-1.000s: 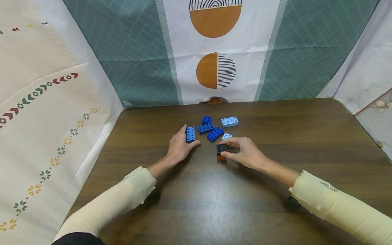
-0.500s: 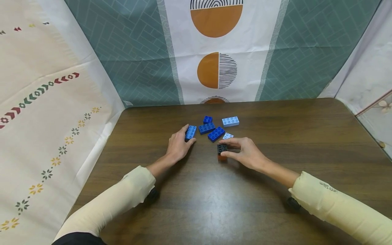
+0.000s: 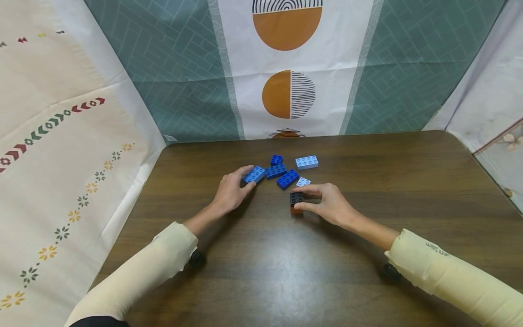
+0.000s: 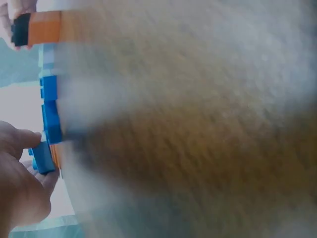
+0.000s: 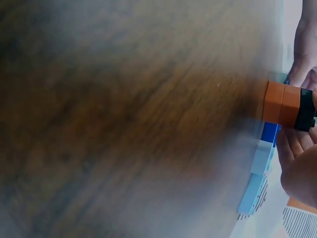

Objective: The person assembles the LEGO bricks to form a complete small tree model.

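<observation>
My left hand (image 3: 230,193) pinches a mid-blue eight-stud toy brick (image 3: 254,174) between thumb and fingers; in the left wrist view this brick (image 4: 43,157) looks a little tilted. To the right, my right hand (image 3: 328,204) grips a small stack between thumb and fingers. A black four-stud brick (image 3: 296,198) tops the stack, and orange bricks (image 5: 282,104) form its lower part, two of them showing in the right wrist view. The stack stands upright on the table.
Behind the hands lie two dark blue bricks (image 3: 288,179), a small dark blue brick (image 3: 276,160), a long light blue brick (image 3: 306,162) and a small pale blue one (image 3: 303,181). The brown table (image 3: 261,272) ends at a patterned cloth (image 3: 286,91).
The mid-blue brick has turned clockwise, from pointing straight away to lying diagonally. My left hand has shifted slightly left and turned with it. The right hand and the stack have stayed put.
</observation>
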Available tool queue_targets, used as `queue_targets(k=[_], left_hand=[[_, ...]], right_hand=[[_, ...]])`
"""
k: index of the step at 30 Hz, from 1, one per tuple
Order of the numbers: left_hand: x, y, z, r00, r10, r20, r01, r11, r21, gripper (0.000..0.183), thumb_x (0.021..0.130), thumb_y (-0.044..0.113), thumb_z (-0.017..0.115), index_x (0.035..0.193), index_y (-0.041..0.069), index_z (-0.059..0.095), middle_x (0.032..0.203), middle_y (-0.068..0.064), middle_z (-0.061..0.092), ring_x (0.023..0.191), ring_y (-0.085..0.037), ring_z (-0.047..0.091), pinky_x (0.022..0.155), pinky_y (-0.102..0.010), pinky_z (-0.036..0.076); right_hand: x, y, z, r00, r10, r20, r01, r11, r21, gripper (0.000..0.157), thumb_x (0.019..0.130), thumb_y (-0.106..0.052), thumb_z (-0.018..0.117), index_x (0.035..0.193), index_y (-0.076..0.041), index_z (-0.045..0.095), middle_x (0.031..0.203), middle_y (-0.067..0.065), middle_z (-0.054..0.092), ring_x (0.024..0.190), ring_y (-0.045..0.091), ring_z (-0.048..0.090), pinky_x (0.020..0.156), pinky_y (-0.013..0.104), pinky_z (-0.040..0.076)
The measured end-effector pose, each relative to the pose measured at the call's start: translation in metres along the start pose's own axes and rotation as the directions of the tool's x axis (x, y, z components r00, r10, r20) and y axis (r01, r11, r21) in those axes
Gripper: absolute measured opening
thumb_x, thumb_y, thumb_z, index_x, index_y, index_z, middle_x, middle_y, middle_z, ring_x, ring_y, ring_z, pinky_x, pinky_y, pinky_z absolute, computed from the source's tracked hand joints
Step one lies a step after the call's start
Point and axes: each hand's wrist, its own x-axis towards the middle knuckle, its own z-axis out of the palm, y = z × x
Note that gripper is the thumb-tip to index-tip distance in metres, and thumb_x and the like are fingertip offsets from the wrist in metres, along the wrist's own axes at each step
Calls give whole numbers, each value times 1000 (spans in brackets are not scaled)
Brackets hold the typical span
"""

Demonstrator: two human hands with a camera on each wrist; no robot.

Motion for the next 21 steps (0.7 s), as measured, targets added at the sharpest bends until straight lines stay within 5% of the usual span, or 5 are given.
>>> queue_targets(k=[10, 21], left_hand=[[-8, 11, -11, 988, 145, 54, -134, 976, -169, 52, 102, 14, 74, 151, 8, 58, 149, -13, 62, 133, -28, 63, 110, -42, 52], [-17, 24, -11, 917, 348, 197, -270, 902, -337, 52, 100, 10, 76, 149, 5, 61, 152, -14, 59, 138, -30, 59, 109, -44, 52]], right_hand=[[-1, 0, 0, 1000, -1, -16, 1, 1000, 0, 39, 94, -13, 83, 132, -7, 75, 135, 18, 70, 124, 37, 68, 101, 53, 57], [-1, 0, 0, 1000, 5, -12, -5, 1000, -12, 41, 95, -15, 83, 134, -7, 74, 137, 16, 70, 127, 36, 67, 105, 55, 54]])
